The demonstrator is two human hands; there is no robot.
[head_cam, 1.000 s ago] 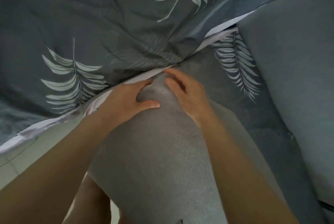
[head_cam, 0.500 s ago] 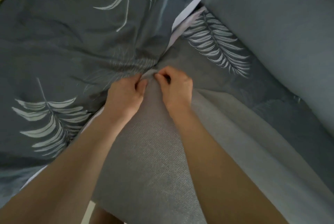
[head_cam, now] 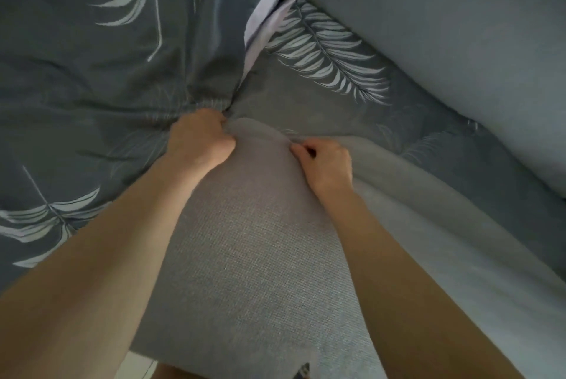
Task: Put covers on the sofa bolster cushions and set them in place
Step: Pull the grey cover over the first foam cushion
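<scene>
Both hands have drawn apart since half a second ago, when they pinched close together at the cushion's far tip; a second ago they lay flatter on it with fingers reaching forward.

Largest in view is the leaf-print cover (head_cam: 92, 78), dark grey-blue with pale fern fronds, which fills the whole upper left and runs on toward the right behind the hands. Its pale inner lining (head_cam: 260, 20) shows as a narrow strip at the top centre, where the fabric parts into an opening. Along the right edge lies a plain blue-grey sofa cushion (head_cam: 459, 51), touching the printed fabric below it.

The bolster cushion (head_cam: 245, 256), in light grey woven fabric, runs from the bottom centre up the middle, its far end meeting the mouth of the cover. A paler grey length (head_cam: 444, 225) lies along its right side; whether that is part of the same cushion cannot be told.

The left hand (head_cam: 199, 139) is curled into a fist, gripping bunched cover fabric at the bolster's far left corner. The right hand (head_cam: 324, 161) is also curled, its fingertips pinching fabric on the bolster's far right side; whether it pinches cover or cushion cannot be told. Both forearms reach in from the bottom corners.
</scene>
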